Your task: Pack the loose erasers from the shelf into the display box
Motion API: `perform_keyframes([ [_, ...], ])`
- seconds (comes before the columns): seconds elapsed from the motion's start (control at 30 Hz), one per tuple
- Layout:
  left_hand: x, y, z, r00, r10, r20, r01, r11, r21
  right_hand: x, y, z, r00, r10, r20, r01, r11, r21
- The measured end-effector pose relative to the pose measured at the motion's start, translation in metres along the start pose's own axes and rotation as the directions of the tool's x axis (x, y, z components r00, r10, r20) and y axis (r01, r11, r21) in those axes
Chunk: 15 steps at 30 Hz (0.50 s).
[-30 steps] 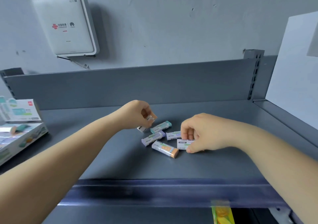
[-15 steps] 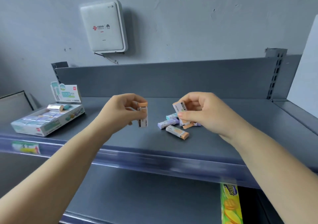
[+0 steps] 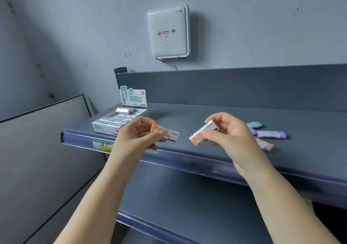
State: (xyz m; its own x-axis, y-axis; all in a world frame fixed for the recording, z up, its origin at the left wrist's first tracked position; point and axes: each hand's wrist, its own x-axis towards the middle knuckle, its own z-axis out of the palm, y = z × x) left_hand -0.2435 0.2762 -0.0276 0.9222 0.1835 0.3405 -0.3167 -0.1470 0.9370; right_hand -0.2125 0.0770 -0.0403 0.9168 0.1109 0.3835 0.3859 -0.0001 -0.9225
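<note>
My left hand pinches an orange-tipped eraser in a white sleeve above the shelf's front edge. My right hand holds a second orange-tipped eraser, tilted, a little to the right. The display box sits at the shelf's left end with its lid card upright and several wrapped erasers inside. To the right of my right hand, loose erasers lie on the shelf: a green one, a purple one and an orange one, partly hidden by the hand.
The grey metal shelf has a raised back panel and a blue front rail with a price label. A white router box hangs on the wall. A lower shelf lies below, and a grey panel stands at the left.
Both hands lifted an eraser each off the pile and carried them left toward the display box. The view swung left, bringing the box nearer the middle.
</note>
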Motion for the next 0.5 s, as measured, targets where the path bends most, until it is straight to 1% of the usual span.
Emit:
perform_keyframes([
  [0.07,-0.003,-0.002,-0.025,1.000,-0.008,-0.028,0.007,0.999,-0.045,-0.003,-0.002,0.025,1.000,0.011,-0.015,-0.010,0.998,0.062],
  [0.13,-0.007,-0.006,-0.050,0.999,-0.019,-0.046,0.016,0.997,-0.075,-0.006,-0.002,0.052,1.000,0.017,-0.012,-0.016,0.996,0.082],
  [0.3,-0.010,-0.018,-0.104,0.996,-0.060,-0.064,0.052,0.991,-0.125,-0.016,0.003,0.110,0.999,0.052,-0.008,-0.050,0.983,0.177],
  [0.5,-0.008,-0.034,-0.156,0.992,-0.100,-0.083,0.088,0.986,-0.138,-0.019,0.012,0.157,0.996,0.071,-0.055,-0.060,0.980,0.192],
])
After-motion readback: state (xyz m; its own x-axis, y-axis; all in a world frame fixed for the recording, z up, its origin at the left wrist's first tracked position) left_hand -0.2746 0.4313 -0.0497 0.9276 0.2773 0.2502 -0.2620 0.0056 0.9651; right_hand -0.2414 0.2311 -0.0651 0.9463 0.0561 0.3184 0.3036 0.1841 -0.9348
